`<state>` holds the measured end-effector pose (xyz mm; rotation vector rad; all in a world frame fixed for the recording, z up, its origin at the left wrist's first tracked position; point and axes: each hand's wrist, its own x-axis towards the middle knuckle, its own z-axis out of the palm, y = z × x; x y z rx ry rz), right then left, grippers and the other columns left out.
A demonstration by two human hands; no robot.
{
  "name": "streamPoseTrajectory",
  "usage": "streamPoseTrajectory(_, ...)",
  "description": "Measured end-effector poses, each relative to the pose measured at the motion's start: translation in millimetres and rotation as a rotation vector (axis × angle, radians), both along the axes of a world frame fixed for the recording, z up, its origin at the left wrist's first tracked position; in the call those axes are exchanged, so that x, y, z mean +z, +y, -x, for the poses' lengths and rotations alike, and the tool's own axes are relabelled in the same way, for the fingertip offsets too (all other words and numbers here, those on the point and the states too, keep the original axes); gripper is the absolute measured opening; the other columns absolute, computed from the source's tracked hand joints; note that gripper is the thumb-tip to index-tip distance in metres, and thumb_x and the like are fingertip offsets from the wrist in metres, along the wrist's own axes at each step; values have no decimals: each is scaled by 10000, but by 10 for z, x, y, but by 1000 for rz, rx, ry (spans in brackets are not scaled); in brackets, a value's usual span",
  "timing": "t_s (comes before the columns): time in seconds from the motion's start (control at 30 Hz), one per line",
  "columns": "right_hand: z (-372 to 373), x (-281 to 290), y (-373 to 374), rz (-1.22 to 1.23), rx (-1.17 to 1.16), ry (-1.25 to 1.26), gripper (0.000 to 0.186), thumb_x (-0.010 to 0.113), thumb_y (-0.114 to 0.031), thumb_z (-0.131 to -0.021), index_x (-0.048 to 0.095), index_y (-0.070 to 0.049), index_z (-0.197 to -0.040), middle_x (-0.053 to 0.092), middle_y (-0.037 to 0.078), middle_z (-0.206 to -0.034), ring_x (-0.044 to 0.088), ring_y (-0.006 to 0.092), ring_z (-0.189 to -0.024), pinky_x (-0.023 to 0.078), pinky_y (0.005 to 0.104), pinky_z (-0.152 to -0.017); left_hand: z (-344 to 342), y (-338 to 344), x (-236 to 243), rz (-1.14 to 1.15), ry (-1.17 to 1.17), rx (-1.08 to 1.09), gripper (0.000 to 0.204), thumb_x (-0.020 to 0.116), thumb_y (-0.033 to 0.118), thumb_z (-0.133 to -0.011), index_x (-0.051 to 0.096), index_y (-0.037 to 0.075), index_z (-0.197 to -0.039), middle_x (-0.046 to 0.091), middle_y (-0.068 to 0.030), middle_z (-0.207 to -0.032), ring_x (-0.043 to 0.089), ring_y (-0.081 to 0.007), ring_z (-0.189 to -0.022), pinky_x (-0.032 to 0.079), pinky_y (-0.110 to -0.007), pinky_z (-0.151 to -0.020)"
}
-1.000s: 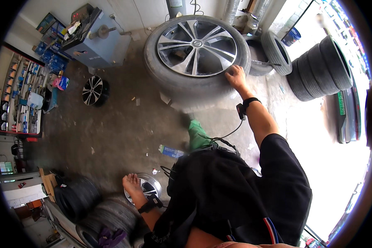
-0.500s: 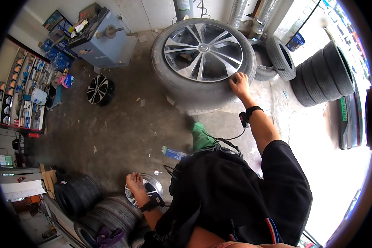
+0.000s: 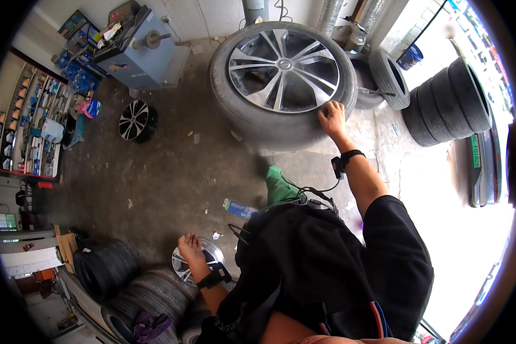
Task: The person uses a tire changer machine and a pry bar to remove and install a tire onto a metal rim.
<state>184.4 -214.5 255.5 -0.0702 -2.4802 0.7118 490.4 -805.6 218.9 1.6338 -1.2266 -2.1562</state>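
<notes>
A large wheel (image 3: 285, 64), its grey alloy rim fitted with a black tyre, stands tilted in front of me. My right hand (image 3: 331, 117) is closed on its near right edge, where the tyre meets the rim, fingers curled. Low on the left hangs my left hand (image 3: 190, 247), fingers loosely curled in, nothing visible in them. Behind it, lower down, a bare silver rim (image 3: 215, 252) is partly hidden by the hand and wrist. Both wrists wear black bands with small devices.
Stacked tyres (image 3: 450, 103) stand at right, and more tyres (image 3: 106, 266) at lower left with purple gloves (image 3: 151, 327) on them. A black-and-silver rim (image 3: 137, 121) lies on the floor near a grey machine (image 3: 137, 57). A blue-labelled package (image 3: 239, 208) lies near my green-clad leg.
My left hand has shifted slightly up and to the right. The right hand stays at the wheel's edge, and the wheel's tilt differs slightly.
</notes>
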Motion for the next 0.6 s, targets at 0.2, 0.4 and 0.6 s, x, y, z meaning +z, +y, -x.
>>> streamPoseTrajectory(0.2, 15, -39, 11, -27, -1, -15, 144, 678, -167, -793, 636, -65, -886, 663, 130, -989, 564, 397, -1076, 455, 480, -976, 11, 33, 20, 3, -10, -17, 362, 601, 376, -945, 611, 44, -1091, 640, -58, -1033, 636, -216, -928, 506, -358, -853)
streamPoseTrajectory(0.4, -15, -50, -24, -75, 15, -15, 169, 686, -196, -803, 650, -71, -912, 661, 130, -1007, 559, 401, -1102, 439, 482, -1001, 542, 136, -57, 174, -67, -241, 521, 621, 426, -942, 618, -13, -1223, 671, -107, -1169, 660, -248, -1028, 497, -380, -931)
streamPoseTrajectory(0.6, -40, 65, 84, 13, 22, -157, 180, 673, -210, -803, 703, -45, -868, 709, 147, -1000, 588, 391, -1110, 458, 482, -985, 2118, 894, 348, 491, 64, -645, 377, 588, 385, -965, 676, 33, -1071, 675, -67, -959, 676, -177, -842, 515, -323, -718)
